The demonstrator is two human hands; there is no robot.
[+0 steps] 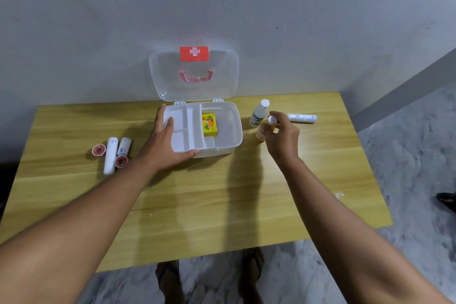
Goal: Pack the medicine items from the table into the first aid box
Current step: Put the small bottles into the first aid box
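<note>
A white first aid box [229, 128] stands open at the table's back middle, its clear lid [172, 76] upright with a red cross label. Inside sit a white divider tray [187, 126] on the left and a yellow carton [209, 124]. My left hand [165, 143] grips the box's front left corner, thumb along the front rim. My right hand [281, 136] closes around a yellow bottle with a white cap [272, 119], just right of the box. A white bottle [259, 113] stands behind it. A wrapped bandage roll [302, 118] lies further right.
On the wooden table [197, 192] left of the box lie two white bandage rolls [110, 154] and two small red-rimmed tape rolls [98, 150]. A grey wall rises behind the table. My feet in sandals show below the table's near edge.
</note>
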